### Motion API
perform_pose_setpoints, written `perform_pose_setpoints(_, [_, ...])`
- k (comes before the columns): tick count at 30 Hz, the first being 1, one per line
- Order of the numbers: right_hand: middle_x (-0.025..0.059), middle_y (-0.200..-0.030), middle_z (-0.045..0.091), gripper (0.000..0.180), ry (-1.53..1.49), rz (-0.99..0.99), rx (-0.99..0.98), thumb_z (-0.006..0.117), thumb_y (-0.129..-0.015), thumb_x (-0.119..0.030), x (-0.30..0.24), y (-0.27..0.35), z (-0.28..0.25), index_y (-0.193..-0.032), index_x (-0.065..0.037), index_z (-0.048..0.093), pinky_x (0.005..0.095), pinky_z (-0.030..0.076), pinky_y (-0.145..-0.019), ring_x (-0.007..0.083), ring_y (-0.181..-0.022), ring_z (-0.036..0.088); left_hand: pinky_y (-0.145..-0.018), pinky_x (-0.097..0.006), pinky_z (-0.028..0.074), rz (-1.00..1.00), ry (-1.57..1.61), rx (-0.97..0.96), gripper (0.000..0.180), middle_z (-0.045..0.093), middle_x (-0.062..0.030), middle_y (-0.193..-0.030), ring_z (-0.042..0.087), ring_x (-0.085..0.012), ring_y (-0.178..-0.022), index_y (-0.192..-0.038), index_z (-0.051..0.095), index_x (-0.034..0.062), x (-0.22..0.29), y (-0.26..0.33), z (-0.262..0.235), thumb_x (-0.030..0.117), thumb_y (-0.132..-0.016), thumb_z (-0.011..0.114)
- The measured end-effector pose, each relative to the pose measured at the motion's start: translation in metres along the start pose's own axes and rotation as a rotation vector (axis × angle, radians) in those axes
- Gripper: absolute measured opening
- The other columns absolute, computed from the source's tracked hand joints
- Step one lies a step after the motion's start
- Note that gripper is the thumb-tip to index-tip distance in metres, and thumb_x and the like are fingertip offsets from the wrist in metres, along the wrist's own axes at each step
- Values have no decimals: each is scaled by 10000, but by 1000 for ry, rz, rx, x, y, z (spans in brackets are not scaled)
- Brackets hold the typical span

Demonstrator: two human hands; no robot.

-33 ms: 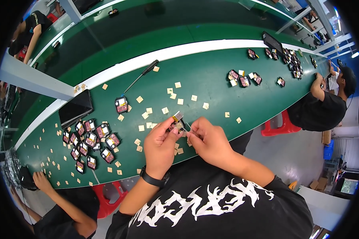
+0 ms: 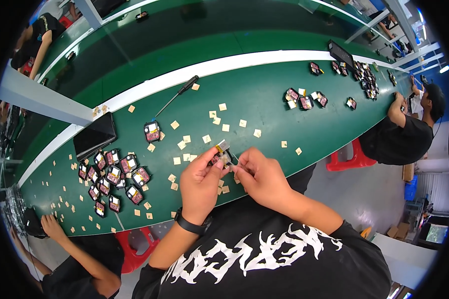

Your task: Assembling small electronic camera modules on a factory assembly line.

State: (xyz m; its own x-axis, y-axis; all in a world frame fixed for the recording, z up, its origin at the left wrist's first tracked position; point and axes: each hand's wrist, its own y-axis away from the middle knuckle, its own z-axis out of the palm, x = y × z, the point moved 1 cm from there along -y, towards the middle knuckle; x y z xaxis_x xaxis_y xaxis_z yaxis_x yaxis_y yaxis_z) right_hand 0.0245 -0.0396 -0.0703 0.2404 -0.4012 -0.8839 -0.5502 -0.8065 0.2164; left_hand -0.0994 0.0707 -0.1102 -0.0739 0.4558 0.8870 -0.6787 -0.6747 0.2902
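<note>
A: Left hand?
B: Left hand point(image 2: 199, 182), black band point(image 2: 190, 224) at the wrist. Grip: closed, thumb and fingers holding one small open unit point(image 2: 218, 158).

A: Location of that unit?
B: Between the two hands, above the near edge of the green tabletop point(image 2: 269, 87). A silver piece with yellow tape point(image 2: 224, 146) stands out at its upper end.

A: Right hand?
B: Right hand point(image 2: 257, 174), just beside the unit's right side. Grip: narrow, thumb and fingertips drawn together; cannot tell what, if anything, they pinch.

A: Surrounding stock?
B: To the left, one cluster of black-cased units point(image 2: 113, 174), red boards and white parts showing. Beyond it, a black tray point(image 2: 92, 137). One separate unit point(image 2: 152, 131), the tip of a black-handled screwdriver point(image 2: 188, 83) near it. Pale square pieces point(image 2: 206, 138), many, scattered about.

A: Far right?
B: A small group of open units point(image 2: 306, 102); further along, a dense pile of units point(image 2: 368, 83). At the tabletop's edge, a co-worker in black point(image 2: 404, 137), red stool point(image 2: 353, 155) adjacent.
</note>
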Motion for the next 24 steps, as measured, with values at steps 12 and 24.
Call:
perform_pose_setpoints(12, [-59, -679, 485, 268, -52, -117, -80, 771, -920, -91, -17, -36, -17, -1149, -7, 661, 210, 343, -524, 11, -594, 420, -949, -347, 599, 49, 11, -70, 273, 660, -92, -1164, 671, -160, -1062, -1311, 565, -48, 4, 2, 3, 13, -1047, 531])
perform_pose_setpoints(24, [-9, -776, 612, 312, -168, -87, -140, 726, -889, -24, -3, -18, -12, -1193, -66, 671, 242, 426, -540, 51, -632, 558, -952, -344, 589, 96, -129, 24, 235, 638, -131, -1159, 669, -163, -1040, -1241, 525, -26, 2, 8, 2, -49, -1010, 558])
